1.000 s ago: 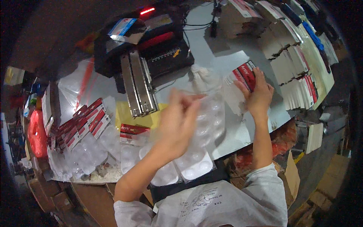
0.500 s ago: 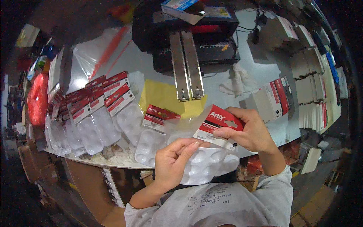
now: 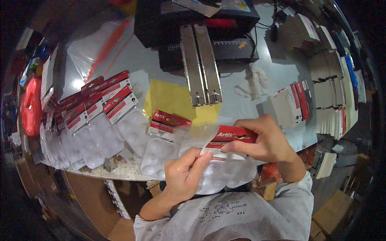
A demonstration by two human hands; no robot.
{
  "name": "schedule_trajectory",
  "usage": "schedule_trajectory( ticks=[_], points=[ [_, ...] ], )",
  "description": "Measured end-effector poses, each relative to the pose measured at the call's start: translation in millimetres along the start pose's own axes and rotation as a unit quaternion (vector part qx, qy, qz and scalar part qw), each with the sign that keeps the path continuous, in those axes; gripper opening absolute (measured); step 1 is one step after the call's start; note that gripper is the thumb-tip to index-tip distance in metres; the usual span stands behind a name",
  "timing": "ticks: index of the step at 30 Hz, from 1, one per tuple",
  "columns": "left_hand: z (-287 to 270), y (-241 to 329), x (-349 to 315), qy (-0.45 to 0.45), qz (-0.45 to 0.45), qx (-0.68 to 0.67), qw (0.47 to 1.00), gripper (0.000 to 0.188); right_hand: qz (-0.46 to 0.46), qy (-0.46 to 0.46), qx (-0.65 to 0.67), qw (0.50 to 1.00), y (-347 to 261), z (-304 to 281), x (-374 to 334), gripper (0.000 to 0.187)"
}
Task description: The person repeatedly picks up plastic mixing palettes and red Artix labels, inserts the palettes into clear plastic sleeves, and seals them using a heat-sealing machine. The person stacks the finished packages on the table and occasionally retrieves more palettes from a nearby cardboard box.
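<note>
My right hand grips a red and white header card with a hang hole, thumb on its front and fingers behind. The card is bent toward me. Below it is a white plastic paint palette with round wells, at the table's front edge. My left hand pinches at the palette's top edge, by the card's lower left corner; its fingertips are partly hidden by the card. Left of my hands lies another palette with a red and white header card at its top.
Several carded palettes overlap at the left. A black machine with two metal arms stands ahead, over a yellow sheet. Header cards, a crumpled white cloth and stacks of cards sit to the right.
The header card has tilted and bent toward me, so its face looks shorter. My right hand has shifted slightly down with it; my left hand keeps its pinch. The view has shifted a little.
</note>
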State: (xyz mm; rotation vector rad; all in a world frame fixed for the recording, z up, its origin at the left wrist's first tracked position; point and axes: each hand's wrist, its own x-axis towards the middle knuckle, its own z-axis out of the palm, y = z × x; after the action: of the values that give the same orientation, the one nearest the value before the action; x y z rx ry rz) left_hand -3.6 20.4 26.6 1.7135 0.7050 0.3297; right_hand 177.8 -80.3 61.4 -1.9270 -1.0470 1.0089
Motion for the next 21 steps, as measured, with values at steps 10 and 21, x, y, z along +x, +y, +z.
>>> schedule_trajectory(
  ticks=[10, 21],
  points=[
    [4, -18, 0, 0.169, -0.04, -0.21, 0.962, 0.019, 0.114, -0.068, 0.272, 0.953, 36, 1, -15, 0.019],
    [-8, -21, 33, 0.073, -0.16, -0.07, 0.982, 0.029, 0.174, 0.018, 0.367, 0.914, 45, 18, 15, 0.015]
  ],
)
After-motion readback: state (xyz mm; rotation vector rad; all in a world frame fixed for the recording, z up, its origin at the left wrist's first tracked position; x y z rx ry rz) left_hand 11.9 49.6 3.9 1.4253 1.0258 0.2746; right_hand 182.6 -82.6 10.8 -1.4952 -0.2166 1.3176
